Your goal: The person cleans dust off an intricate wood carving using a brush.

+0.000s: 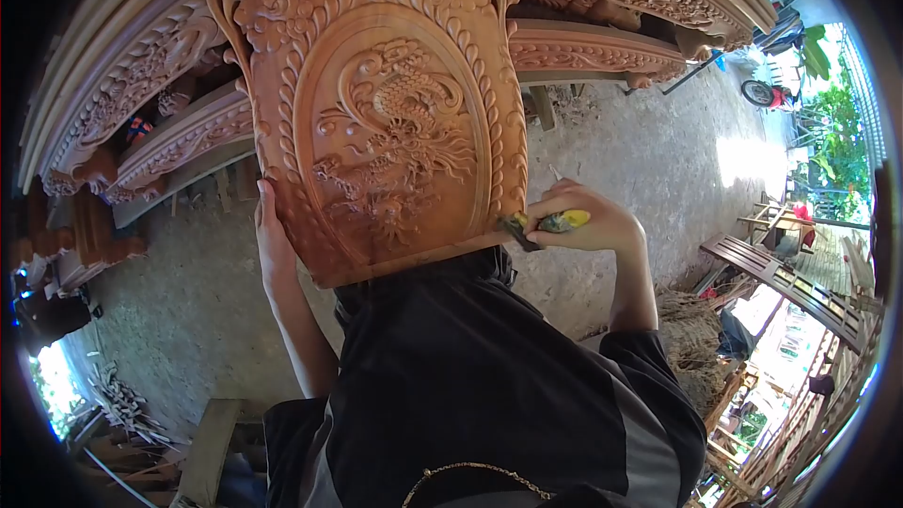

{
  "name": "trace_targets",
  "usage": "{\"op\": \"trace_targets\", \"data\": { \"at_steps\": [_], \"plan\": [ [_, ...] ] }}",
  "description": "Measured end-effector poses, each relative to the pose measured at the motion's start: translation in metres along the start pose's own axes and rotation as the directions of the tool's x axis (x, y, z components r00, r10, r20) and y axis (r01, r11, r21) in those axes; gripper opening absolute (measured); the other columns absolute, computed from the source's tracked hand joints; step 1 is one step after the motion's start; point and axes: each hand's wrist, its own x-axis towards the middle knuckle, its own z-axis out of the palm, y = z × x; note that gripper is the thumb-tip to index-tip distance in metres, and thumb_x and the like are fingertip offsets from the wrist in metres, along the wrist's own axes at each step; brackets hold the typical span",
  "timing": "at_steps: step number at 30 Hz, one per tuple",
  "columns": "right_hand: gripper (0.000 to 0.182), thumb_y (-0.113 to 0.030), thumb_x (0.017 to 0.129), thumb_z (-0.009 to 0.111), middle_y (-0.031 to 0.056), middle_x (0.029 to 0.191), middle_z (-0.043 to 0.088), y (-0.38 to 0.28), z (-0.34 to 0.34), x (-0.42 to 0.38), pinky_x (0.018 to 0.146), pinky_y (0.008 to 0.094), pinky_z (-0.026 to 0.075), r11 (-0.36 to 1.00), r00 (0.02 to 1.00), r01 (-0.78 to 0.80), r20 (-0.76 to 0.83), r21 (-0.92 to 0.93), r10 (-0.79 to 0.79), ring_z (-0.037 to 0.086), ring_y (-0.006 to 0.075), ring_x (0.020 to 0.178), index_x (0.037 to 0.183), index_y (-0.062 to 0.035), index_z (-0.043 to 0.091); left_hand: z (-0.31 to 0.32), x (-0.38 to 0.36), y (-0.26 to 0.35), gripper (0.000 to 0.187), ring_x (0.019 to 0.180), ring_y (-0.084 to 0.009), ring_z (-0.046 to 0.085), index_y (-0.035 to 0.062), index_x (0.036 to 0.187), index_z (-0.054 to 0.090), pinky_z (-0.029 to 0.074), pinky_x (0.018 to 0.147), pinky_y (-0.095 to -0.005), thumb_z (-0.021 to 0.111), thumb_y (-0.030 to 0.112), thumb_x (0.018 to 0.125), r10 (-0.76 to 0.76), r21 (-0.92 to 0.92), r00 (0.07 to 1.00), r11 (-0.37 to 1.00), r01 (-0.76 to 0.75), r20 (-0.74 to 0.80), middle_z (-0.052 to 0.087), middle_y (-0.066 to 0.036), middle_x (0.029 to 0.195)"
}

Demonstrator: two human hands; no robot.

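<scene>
A carved wooden panel (282, 146) leans toward me, its lower edge close to my waist. A dragon relief (400, 122) fills the oval in its middle, with a leaf-like border around it. The wood is darker and glossier at the lower left. My left hand (273, 235) holds the panel's left edge, thumb up along the side and the other fingers hidden. At the lower right corner, my right hand (593, 216) grips a small brush (564, 220) with a yellow, stained handle. Its dark bristle end touches or nearly touches the panel's edge.
Large carved wooden pieces (602, 47) are stacked behind the panel, and more carved rails (141, 66) stand at the left. Wood scraps (127, 400) lie on the concrete floor (649, 169) at lower left. A slatted wooden piece (795, 287) lies at right, with a motorbike (767, 92) farther back.
</scene>
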Motion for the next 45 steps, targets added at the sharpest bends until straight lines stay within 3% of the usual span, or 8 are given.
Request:
{"op": "trace_targets", "data": {
  "at_steps": [9, 15, 21, 24, 31, 36, 40, 45],
  "plan": [
    [0.01, -0.011, 0.081, 0.08, 0.0035, 0.082, 0.069, 0.001, -0.005, 0.046, 0.088, 0.039, 0.045, 0.969, 0.537, 0.008, -0.816, -0.248, -0.213, 0.063, 0.0221, 0.083, 0.089, -0.0097, 0.073, 0.031, -0.011, 0.012, 0.05, 0.082, -0.0104, 0.064, 0.0008, 0.118, 0.064, 0.052, 0.074, -0.0248, 0.049, 0.046, 0.106, 0.011, -0.022, 0.995, 1.0, -0.013, -0.1, 0.069, -0.004, 0.097],
    [0.006, -0.008, 0.084, 0.077, 0.0071, 0.08, 0.069, 0.009, -0.006, -0.008, 0.083, 0.0341, 0.048, 0.957, 0.978, -0.206, 0.079, 0.206, 0.194, 0.064, 0.0189, 0.074, 0.089, -0.0071, 0.072, 0.013, -0.006, 0.008, 0.049, 0.075, -0.0097, 0.063, 0.0011, 0.114, 0.065, 0.051, 0.069, -0.0241, 0.048, 0.046, 0.106, -0.003, 0.035, 0.998, 0.999, 0.005, -0.067, 0.069, -0.003, 0.091],
    [0.004, -0.009, 0.085, 0.076, 0.0047, 0.075, 0.07, 0.011, -0.011, 0.012, 0.081, 0.033, 0.049, 0.996, 0.554, -0.034, -0.831, -0.081, -0.049, 0.064, 0.0163, 0.07, 0.086, -0.0058, 0.073, 0.01, -0.007, 0.008, 0.051, 0.083, -0.0115, 0.065, -0.0004, 0.119, 0.063, 0.052, 0.075, -0.0256, 0.047, 0.046, 0.106, -0.026, 0.031, 0.999, 0.999, 0.027, -0.034, 0.069, -0.005, 0.098],
    [0.009, -0.015, 0.082, 0.079, 0.002, 0.084, 0.07, 0.006, -0.013, -0.001, 0.086, 0.0353, 0.049, 0.994, 0.985, 0.044, -0.17, 0.1, -0.026, 0.065, 0.0165, 0.086, 0.083, -0.0084, 0.074, 0.009, -0.007, 0.01, 0.052, 0.091, -0.0126, 0.065, -0.0013, 0.123, 0.061, 0.052, 0.081, -0.0269, 0.047, 0.046, 0.106, -0.025, 0.036, 0.999, 0.999, 0.026, -0.036, 0.068, -0.007, 0.104],
    [0.008, -0.014, 0.081, 0.079, -0.0007, 0.083, 0.07, 0.009, -0.006, 0.019, 0.105, 0.038, 0.039, 0.98, 0.621, -0.089, -0.779, -0.176, -0.084, 0.065, 0.016, 0.087, 0.086, -0.0125, 0.073, 0.007, -0.007, 0.01, 0.051, 0.089, -0.0127, 0.065, -0.0005, 0.125, 0.06, 0.052, 0.081, -0.0268, 0.046, 0.045, 0.107, -0.047, 0.01, 0.999, 0.999, 0.047, -0.003, 0.068, -0.006, 0.103],
    [0.008, -0.008, 0.082, 0.076, 0.0013, 0.077, 0.07, -0.008, -0.008, -0.006, 0.102, 0.0401, 0.038, 0.967, 0.982, -0.092, -0.185, -0.237, 0.048, 0.063, 0.0172, 0.079, 0.089, -0.0101, 0.072, 0.007, -0.006, 0.009, 0.049, 0.087, -0.0121, 0.065, 0.0006, 0.122, 0.062, 0.052, 0.079, -0.0263, 0.046, 0.044, 0.107, -0.036, -0.001, 0.999, 0.999, 0.036, -0.019, 0.068, -0.005, 0.1],
    [0.007, -0.011, 0.081, 0.076, 0.004, 0.075, 0.068, -0.009, 0.0, 0.027, 0.102, 0.04, 0.039, 0.898, 0.621, -0.176, -0.753, -0.404, -0.217, 0.063, 0.0199, 0.079, 0.087, -0.0119, 0.073, -0.002, -0.003, 0.005, 0.049, 0.088, -0.0117, 0.065, 0.0006, 0.121, 0.063, 0.052, 0.079, -0.0265, 0.047, 0.044, 0.107, -0.045, 0.012, 0.998, 0.999, 0.045, 0.043, 0.068, -0.005, 0.101],
    [0.008, -0.008, 0.08, 0.078, 0.0028, 0.072, 0.067, 0.003, 0.004, 0.007, 0.099, 0.0407, 0.041, 0.96, 0.92, -0.095, -0.393, -0.265, -0.018, 0.063, 0.0185, 0.076, 0.086, -0.0077, 0.073, 0.017, -0.009, 0.013, 0.05, 0.084, -0.0106, 0.064, 0.001, 0.119, 0.063, 0.052, 0.077, -0.0253, 0.047, 0.046, 0.106, -0.032, 0.018, 0.996, 0.999, 0.034, -0.08, 0.069, -0.004, 0.097]
  ]
}}
